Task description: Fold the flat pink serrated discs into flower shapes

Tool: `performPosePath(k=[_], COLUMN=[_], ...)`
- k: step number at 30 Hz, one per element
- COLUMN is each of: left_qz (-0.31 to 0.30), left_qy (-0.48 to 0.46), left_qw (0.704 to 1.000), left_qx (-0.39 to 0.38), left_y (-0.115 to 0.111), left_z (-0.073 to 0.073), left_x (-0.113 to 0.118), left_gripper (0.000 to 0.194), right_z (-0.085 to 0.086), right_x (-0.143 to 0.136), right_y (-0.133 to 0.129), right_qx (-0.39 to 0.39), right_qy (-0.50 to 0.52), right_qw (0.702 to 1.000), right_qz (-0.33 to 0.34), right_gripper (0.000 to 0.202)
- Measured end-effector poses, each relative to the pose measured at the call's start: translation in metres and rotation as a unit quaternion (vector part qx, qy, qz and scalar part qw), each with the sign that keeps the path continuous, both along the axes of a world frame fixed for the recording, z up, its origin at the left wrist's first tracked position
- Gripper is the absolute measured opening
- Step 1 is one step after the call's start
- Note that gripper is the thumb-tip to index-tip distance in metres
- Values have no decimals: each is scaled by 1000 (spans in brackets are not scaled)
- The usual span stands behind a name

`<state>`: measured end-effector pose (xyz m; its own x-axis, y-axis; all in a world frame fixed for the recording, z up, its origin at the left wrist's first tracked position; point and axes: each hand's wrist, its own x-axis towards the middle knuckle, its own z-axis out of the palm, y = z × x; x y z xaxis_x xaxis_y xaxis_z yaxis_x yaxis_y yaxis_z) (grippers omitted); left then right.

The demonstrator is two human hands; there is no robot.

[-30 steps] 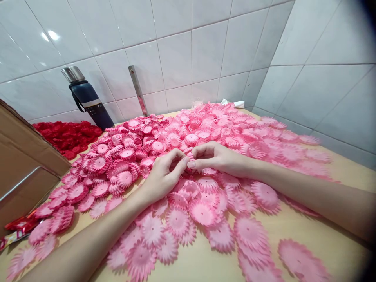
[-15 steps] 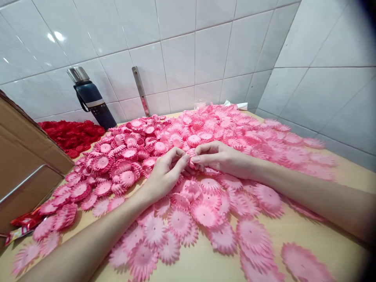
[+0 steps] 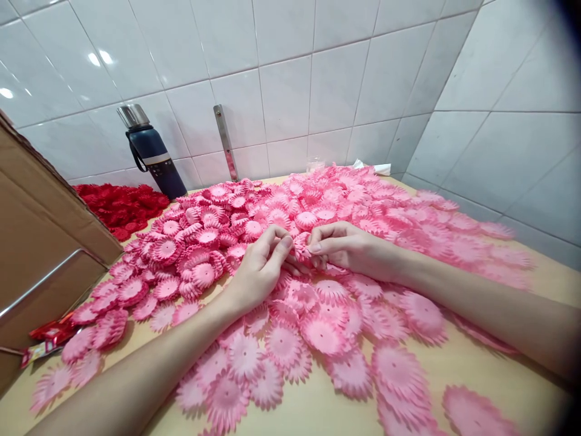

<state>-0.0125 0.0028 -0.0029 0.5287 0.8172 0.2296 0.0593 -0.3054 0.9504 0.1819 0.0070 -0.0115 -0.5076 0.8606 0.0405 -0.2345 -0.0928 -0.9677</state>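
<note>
Both hands meet over a wide heap of pink fringed paper-like discs (image 3: pixel 324 332). A small pink fringed piece (image 3: pixel 302 244) sits between the fingertips. My right hand (image 3: pixel 347 247) pinches its right side between thumb and fingers. My left hand (image 3: pixel 267 260) is at its left, thumb against the curled forefinger, other fingers reaching under the piece. Whether the left fingertips grip the piece is partly hidden. Darker pink curled discs (image 3: pixel 203 275) lie left of the hands, and flatter, paler ones lie below and to the right.
A dark blue flask (image 3: pixel 157 158) stands by the tiled wall, beside a red pile (image 3: pixel 122 206). At the left are a cardboard box (image 3: pixel 45 242) and a red wrapper (image 3: pixel 54 330). A metal strip (image 3: pixel 226 142) leans on the wall. White paper (image 3: pixel 382 169) lies at the back.
The view has shifted, so the scene sits slightly farther right and lower. My left thumb has drawn back a little from the pink piece, which shows more between the hands.
</note>
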Motion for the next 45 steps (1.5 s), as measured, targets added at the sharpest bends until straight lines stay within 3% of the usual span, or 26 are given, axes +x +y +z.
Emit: performPosePath(k=[9, 16, 19, 24, 32, 39, 45], left_qz=[13, 75, 98, 53, 111, 125, 80], left_qy=[-51, -126, -148, -112, -46, -14, 49], left_qw=[998, 987, 981, 990, 990, 988, 992], left_qx=[-33, -60, -76, -64, 75, 90, 81], left_y=[4, 10, 12, 10, 12, 9, 8], left_z=[-5, -7, -5, -5, -8, -3, 0], left_x=[-1, -2, -3, -2, -4, -4, -4], left_gripper=[20, 21, 21, 20, 18, 13, 21], right_z=[2, 6, 5, 7, 2, -6, -8], right_x=[-1, -1, 0, -2, -2, 0, 1], right_y=[-1, -3, -2, -5, 0, 2, 2], right_qx=[-32, -86, -95, -93, -61, -2, 36], right_qy=[18, 29, 53, 42, 27, -9, -47], right_qw=[999, 994, 993, 992, 997, 1000, 998], right_qz=[-4, -64, -51, -80, -43, -22, -15], right_gripper=[14, 21, 19, 15, 13, 12, 14])
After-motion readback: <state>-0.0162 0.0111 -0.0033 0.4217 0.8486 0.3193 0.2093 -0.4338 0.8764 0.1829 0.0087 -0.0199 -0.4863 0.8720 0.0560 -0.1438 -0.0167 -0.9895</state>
